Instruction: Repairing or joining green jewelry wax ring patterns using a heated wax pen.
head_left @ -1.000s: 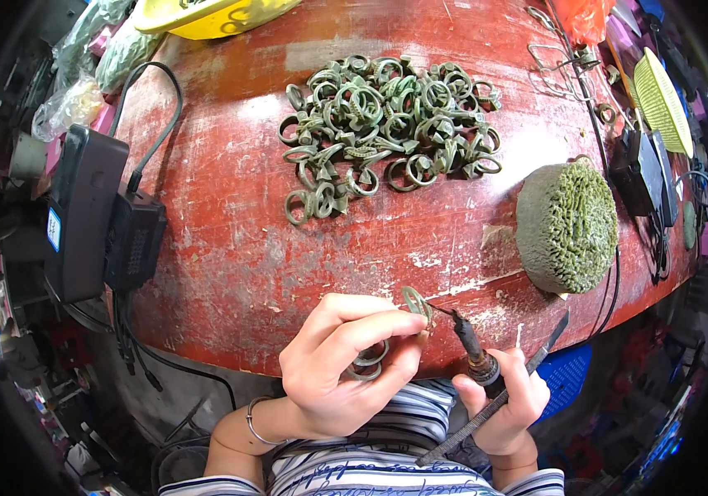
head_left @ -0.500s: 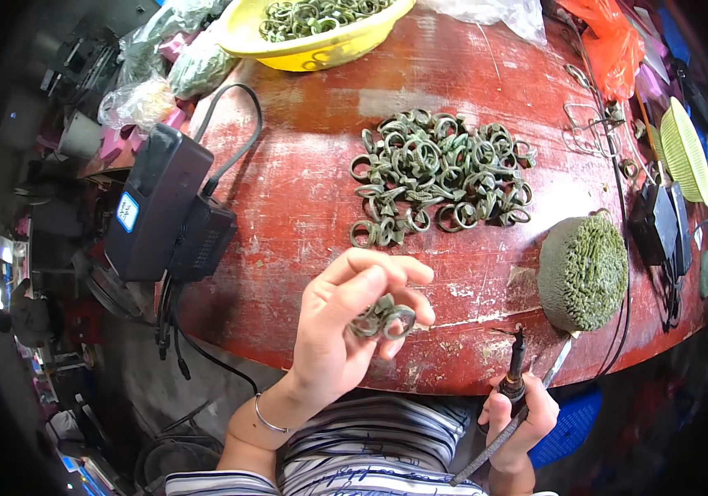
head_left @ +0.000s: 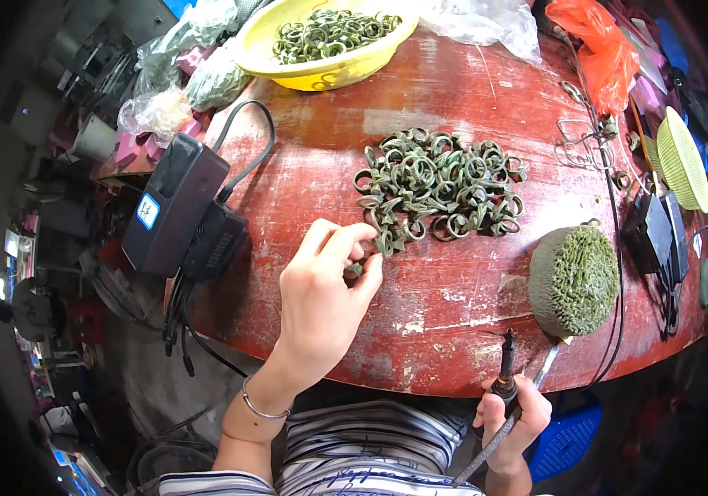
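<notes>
My left hand (head_left: 321,298), closed, is at the near left edge of a pile of dark green rings (head_left: 445,182) on the red table. A bit of green ring (head_left: 354,270) shows inside the curled fingers; how many it holds is hidden. The fingertips are right by a ring (head_left: 384,243) at the pile's edge, and I cannot tell if they grip it. Low at the table's front edge, my right hand (head_left: 515,422) is closed round a soldering-iron-like pen (head_left: 506,364) with a dark, upward-pointing tip and a grey braided cord.
A round green block (head_left: 576,281) with a bristly face stands at the right. Far left is a yellow basin (head_left: 329,76) of more rings. A black power box (head_left: 176,198) with cables sits at the left, a black adapter (head_left: 656,227) and a green basket (head_left: 683,161) at the right.
My left hand has turned palm down and moved up to the pile's edge, its rings now mostly hidden. My right hand and the pen have barely moved. The view has shifted slightly.
</notes>
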Available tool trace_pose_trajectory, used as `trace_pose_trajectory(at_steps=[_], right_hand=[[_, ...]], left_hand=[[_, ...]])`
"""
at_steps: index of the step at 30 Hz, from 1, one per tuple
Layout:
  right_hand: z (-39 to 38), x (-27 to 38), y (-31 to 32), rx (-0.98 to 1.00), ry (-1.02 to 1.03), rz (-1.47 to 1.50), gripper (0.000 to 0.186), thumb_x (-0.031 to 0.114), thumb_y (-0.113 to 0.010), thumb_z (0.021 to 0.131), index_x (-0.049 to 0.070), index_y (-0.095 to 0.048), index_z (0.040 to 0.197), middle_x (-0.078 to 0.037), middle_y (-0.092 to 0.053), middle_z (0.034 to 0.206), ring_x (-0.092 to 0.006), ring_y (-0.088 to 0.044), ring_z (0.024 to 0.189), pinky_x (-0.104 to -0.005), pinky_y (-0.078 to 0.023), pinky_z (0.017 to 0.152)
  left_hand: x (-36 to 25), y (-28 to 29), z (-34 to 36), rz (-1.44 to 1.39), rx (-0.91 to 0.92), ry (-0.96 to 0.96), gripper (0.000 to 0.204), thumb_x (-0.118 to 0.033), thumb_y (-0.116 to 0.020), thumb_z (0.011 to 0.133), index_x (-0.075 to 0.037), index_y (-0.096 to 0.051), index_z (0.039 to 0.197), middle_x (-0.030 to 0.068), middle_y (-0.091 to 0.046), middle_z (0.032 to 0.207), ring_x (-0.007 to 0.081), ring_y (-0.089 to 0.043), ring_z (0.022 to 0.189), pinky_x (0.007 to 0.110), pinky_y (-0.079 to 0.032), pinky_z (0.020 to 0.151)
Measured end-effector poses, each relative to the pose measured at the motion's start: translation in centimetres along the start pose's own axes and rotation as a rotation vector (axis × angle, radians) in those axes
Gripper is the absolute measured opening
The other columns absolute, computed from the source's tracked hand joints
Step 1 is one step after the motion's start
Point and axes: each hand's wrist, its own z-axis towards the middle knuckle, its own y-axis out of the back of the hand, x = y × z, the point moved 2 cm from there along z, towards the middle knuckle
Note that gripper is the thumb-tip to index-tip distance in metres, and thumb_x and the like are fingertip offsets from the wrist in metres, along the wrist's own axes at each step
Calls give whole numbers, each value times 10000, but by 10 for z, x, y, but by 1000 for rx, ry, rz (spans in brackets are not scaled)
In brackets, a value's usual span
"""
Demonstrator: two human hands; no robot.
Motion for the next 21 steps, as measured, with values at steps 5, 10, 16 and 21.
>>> trace_pose_trajectory(at_steps=[5,10,16,21], right_hand=[[-1,-1,2,21,20,-12,318,247,-595,837,-62,-537,787,-27,-500,553,-76,-477,401,-195,-359,375],[3,8,-1,83,112,-61,289,171,-690,750,-47,-574,901,-54,-551,622,-114,-529,487,-216,-405,464],[18,33,-17,112,48,158,340,31,-707,732,-40,-564,1032,-116,-650,839,-124,-625,694,-219,-485,614],[11,39,-18,135,82,175,330,21,-697,736,-45,-563,1030,-119,-649,839,-118,-622,702,-221,-486,621]], left_hand=[[-8,2,-7,-154,72,71,162,22,-683,685,-7,-587,811,26,-556,720,79,-527,622,214,-428,578],[-28,1,-31,-519,297,215,139,-59,-718,718,-25,-615,805,9,-614,681,14,-518,591,188,-423,532],[-36,-8,-49,-986,585,514,159,-53,-700,757,9,-648,894,8,-627,747,35,-546,631,170,-428,539],[-35,2,-57,-1051,601,462,170,-38,-691,757,16,-664,916,46,-635,801,49,-552,627,177,-439,542]])
